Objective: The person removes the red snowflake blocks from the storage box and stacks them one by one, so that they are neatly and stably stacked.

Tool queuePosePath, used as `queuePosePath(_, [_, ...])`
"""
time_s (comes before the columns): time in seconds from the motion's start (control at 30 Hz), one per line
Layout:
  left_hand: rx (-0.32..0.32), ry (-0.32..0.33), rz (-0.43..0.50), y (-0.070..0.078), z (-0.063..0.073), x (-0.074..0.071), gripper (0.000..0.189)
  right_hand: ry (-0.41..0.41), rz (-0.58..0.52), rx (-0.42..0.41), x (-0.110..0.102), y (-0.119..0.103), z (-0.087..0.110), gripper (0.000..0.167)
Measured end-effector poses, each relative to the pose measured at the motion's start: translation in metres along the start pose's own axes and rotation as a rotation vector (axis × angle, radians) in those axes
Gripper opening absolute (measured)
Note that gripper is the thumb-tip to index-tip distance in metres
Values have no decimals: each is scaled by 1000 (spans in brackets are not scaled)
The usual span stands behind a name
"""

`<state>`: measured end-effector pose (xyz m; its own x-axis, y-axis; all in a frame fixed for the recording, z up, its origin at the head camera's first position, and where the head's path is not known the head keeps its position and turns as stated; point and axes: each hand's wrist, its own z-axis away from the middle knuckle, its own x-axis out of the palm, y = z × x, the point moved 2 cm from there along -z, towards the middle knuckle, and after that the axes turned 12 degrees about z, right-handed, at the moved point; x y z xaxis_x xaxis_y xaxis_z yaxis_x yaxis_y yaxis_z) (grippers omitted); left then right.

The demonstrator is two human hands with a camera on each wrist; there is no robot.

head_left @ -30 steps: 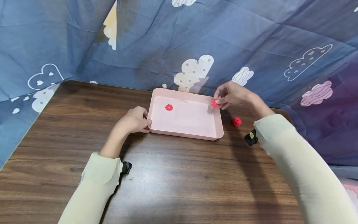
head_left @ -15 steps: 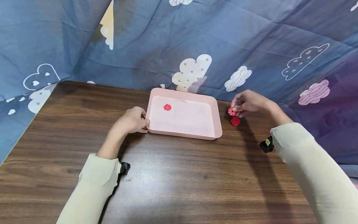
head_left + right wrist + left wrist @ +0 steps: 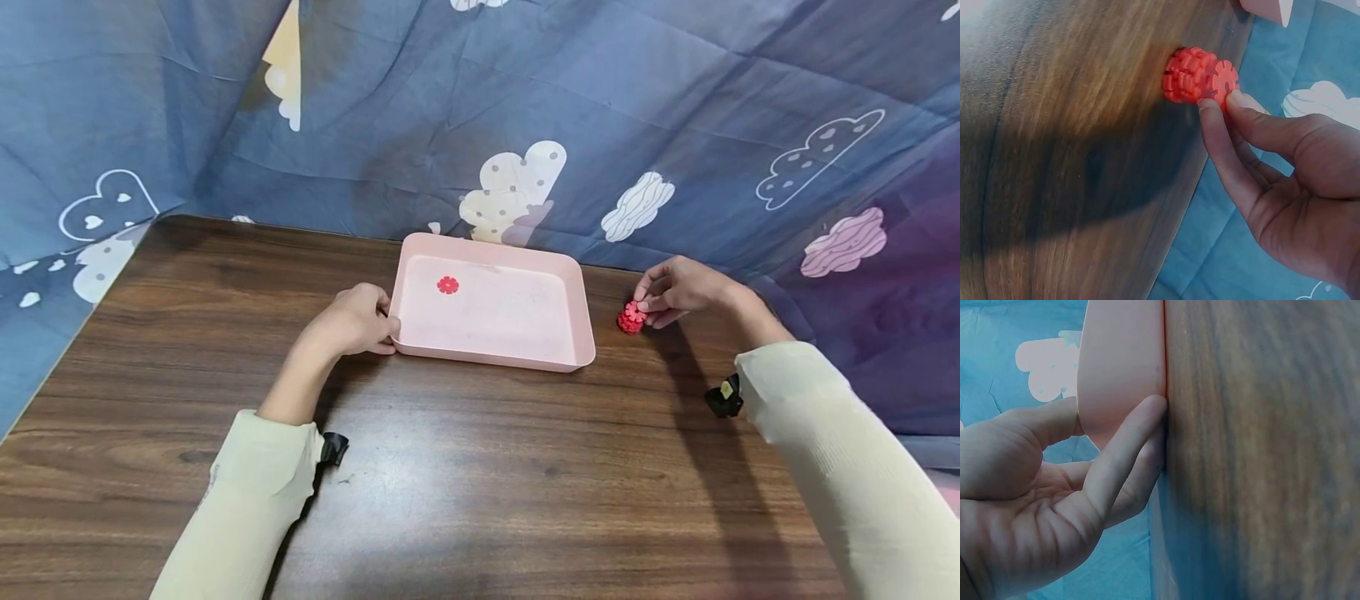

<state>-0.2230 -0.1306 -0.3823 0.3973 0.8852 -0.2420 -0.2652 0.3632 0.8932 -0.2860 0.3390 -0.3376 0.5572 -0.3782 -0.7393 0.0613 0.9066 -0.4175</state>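
My left hand (image 3: 351,322) pinches the wall of a shallow pink tray (image 3: 495,321) at its near left corner. In the left wrist view the thumb goes over the rim and the fingers (image 3: 1124,453) lie along the outside wall. A flat red flower-shaped disc (image 3: 447,285) lies inside the tray, toward the back left. To the right of the tray, my right hand (image 3: 688,292) pinches another red flower-shaped disc (image 3: 1225,76) between thumb and fingertips. It is right at the top of a small stack of the same red discs (image 3: 1185,75) on the table; whether it touches is unclear.
The dark wood-grain table (image 3: 480,467) extends in front of the tray. Behind it hangs a blue curtain (image 3: 390,125) with cloud prints, close to the table's back edge. A shadow of the right arm falls across the table.
My right hand has moved right with the disc, from above the tray's right end to the stack, and then down onto or close over it. The left hand stays at the tray.
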Motion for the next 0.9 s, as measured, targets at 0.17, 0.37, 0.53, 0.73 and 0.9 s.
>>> queuePosePath(0.17, [6, -2, 7, 0, 0, 0, 29, 16, 1, -8, 3, 1, -1, 18])
queuePosePath(0.37, [10, 9, 1, -1, -3, 2, 27, 2, -21, 9, 6, 2, 0, 17])
queuePosePath(0.53, [9, 8, 4, -2, -3, 2, 28, -15, -20, 13, 6, 4, 1, 18])
queuePosePath(0.73, [12, 7, 5, -2, -2, 2, 27, -11, -26, 15, 6, 6, 2, 17])
queuePosePath(0.9, [16, 6, 2, -1, -2, 1, 24, 18, -24, 24, 5, 5, 4, 17])
